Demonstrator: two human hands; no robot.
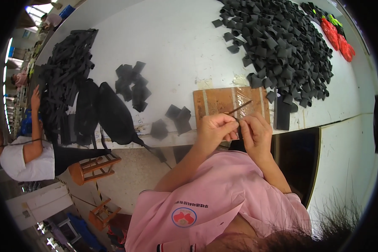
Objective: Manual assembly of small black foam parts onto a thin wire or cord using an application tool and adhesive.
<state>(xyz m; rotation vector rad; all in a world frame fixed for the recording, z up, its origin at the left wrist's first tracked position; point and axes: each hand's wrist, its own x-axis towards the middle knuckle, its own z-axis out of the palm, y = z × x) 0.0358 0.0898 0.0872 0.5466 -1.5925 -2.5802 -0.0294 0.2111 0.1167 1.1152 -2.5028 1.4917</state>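
Note:
At the table's front edge my two hands meet, fingers closed in a pinch. Between the fingertips of my left hand (pixel 215 131) and my right hand (pixel 257 135) is a small black strip (pixel 239 132), mostly covered by the fingers. Just beyond them a thin brown stick-like thing (pixel 241 106) slants over a brown board (pixel 214 102); whether it lies there or touches my left hand I cannot tell. The board has pale tape bands and a clear film on it. Several flat dark pieces (pixel 179 117) lie left of my left hand.
A large heap of curled black pieces (pixel 281 46) covers the far right of the white table (pixel 172 46). Black strips (pixel 67 59) are piled at the left, near black cloth bundles (pixel 115 111). Red gloves (pixel 338 40) lie far right. A person (pixel 27 157) and wooden stools (pixel 94 168) are at left.

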